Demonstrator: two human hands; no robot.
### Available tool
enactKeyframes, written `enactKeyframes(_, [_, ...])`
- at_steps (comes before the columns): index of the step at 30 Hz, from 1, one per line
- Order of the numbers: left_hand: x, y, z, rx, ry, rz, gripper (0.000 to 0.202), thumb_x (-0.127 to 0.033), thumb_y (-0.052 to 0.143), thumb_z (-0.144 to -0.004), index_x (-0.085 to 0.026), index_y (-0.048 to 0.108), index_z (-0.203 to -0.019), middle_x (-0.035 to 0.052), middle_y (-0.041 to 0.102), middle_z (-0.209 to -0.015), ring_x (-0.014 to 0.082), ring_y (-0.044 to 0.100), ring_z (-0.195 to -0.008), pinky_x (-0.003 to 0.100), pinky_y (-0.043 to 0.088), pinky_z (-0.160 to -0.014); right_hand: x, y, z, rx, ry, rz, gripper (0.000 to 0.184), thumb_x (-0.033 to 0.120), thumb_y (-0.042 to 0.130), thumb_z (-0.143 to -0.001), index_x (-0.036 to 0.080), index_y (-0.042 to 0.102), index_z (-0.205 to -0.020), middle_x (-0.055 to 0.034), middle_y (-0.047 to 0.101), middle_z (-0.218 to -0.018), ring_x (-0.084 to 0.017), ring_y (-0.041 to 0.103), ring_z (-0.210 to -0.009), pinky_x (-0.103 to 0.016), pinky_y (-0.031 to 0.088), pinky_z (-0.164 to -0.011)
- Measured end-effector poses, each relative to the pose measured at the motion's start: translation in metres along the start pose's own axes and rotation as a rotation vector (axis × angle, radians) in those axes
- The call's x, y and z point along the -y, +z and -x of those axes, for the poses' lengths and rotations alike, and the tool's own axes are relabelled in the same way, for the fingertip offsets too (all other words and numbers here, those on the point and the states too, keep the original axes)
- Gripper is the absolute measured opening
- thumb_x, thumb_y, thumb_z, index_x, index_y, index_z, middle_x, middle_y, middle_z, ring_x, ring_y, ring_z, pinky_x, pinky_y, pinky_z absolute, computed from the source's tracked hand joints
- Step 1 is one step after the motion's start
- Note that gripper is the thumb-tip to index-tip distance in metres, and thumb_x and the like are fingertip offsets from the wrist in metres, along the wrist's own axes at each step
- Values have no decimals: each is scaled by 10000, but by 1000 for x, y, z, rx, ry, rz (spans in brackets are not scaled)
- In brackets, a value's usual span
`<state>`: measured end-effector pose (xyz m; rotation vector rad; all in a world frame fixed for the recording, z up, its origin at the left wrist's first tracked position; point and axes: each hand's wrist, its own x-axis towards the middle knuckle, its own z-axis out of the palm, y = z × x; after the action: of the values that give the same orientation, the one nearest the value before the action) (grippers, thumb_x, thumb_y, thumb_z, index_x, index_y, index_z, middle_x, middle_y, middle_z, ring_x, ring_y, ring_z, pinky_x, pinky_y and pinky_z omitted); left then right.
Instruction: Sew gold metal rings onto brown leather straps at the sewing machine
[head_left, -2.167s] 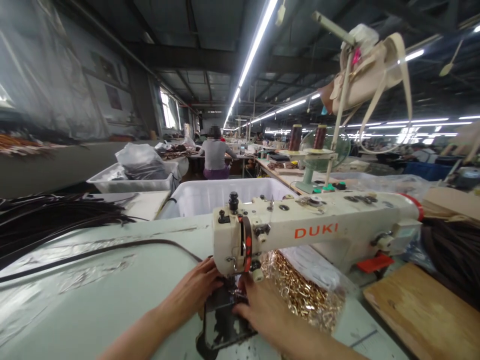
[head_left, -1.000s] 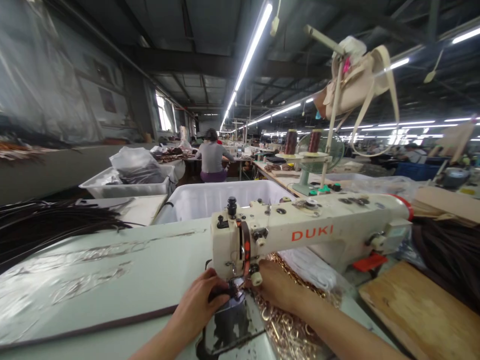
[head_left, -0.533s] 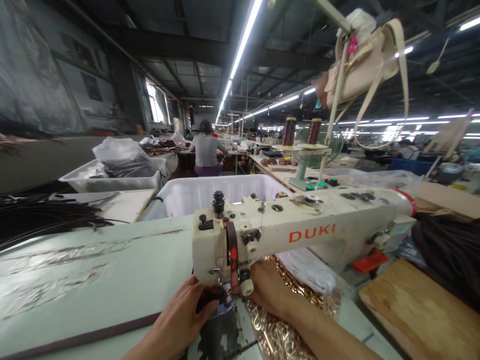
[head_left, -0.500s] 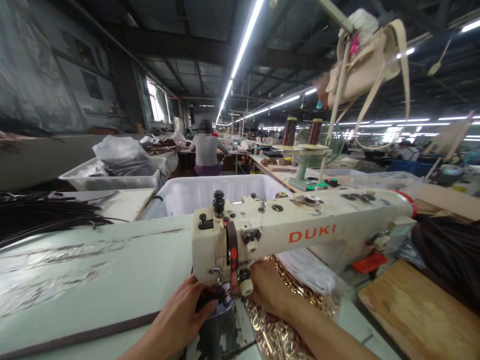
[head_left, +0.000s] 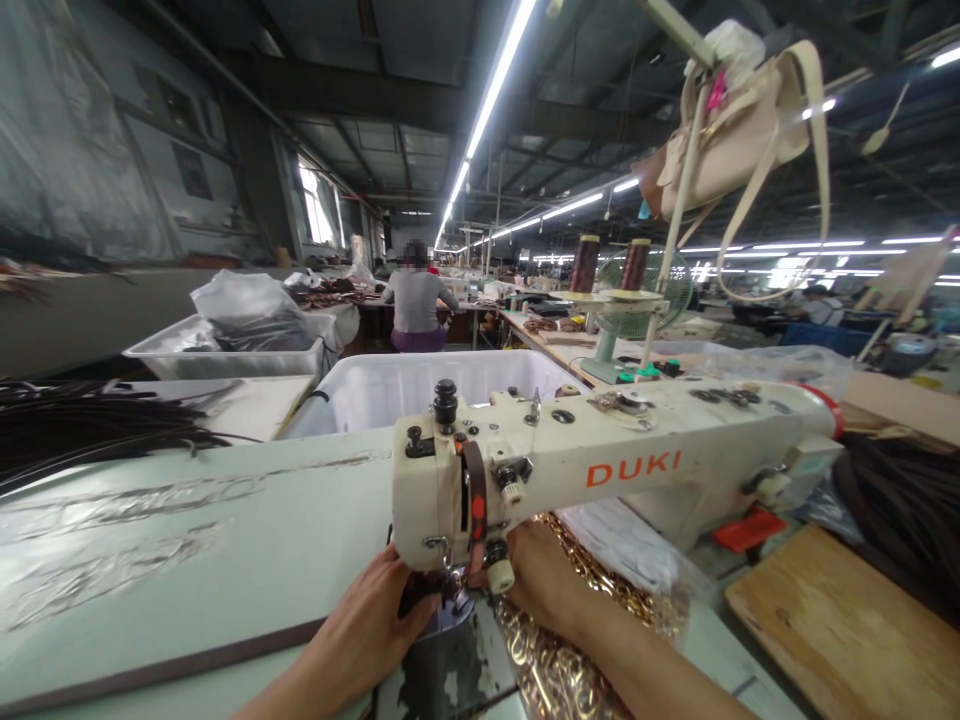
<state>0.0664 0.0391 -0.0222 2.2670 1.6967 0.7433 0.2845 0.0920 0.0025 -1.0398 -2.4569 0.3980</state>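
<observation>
A cream DUKI sewing machine [head_left: 622, 460] stands on the pale green table [head_left: 187, 530]. My left hand [head_left: 371, 625] is curled around a dark strap [head_left: 180, 660] just left of the needle, under the machine head. That strap runs off to the left along the table's near edge. My right hand [head_left: 544, 580] reaches in behind the needle area from the right, resting over a clear bag of gold metal rings [head_left: 592, 620]. Its fingertips are hidden by the machine head.
A pile of dark straps [head_left: 90, 425] lies at the far left, another [head_left: 900, 510] at the right beside a wooden board [head_left: 840, 630]. White bins [head_left: 420, 385] stand behind the table. A beige bag [head_left: 735, 130] hangs on the thread stand. A person [head_left: 415, 300] sits far ahead.
Since two seconds ago the strap's long loop on the table has been drawn down to the near edge. My right hand moved from in front of the needle to behind it. In the last half second little changed.
</observation>
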Motion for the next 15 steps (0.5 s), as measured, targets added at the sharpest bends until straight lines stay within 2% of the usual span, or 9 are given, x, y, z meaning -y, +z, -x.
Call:
enactKeyframes(5, [1, 2, 0, -20, -2, 5, 171, -261, 485, -808, -190, 593, -920, 51, 585, -840, 234, 587, -817, 326, 471, -713, -2, 3, 0, -21, 8, 10, 82, 164, 636, -743, 188, 691, -689, -23, 714, -802, -179, 660, -778, -213, 404, -662])
enactKeyframes(11, [2, 5, 1, -16, -6, 11, 198, -272, 482, -812, -190, 593, -954, 57, 585, -871, 242, 583, -859, 334, 469, -732, -3, 3, 0, -2, -14, 14, 81, 200, 637, -771, 192, 703, -725, -31, 716, -816, -183, 655, -787, -215, 410, -673])
enactKeyframes(15, [2, 5, 1, -7, -45, 7, 208, -287, 472, -829, -169, 587, -955, 79, 585, -892, 260, 578, -880, 362, 461, -756, 1, -3, 0, 32, 20, 52, 96, 217, 634, -792, 186, 707, -738, -51, 716, -833, -191, 654, -810, -219, 419, -701])
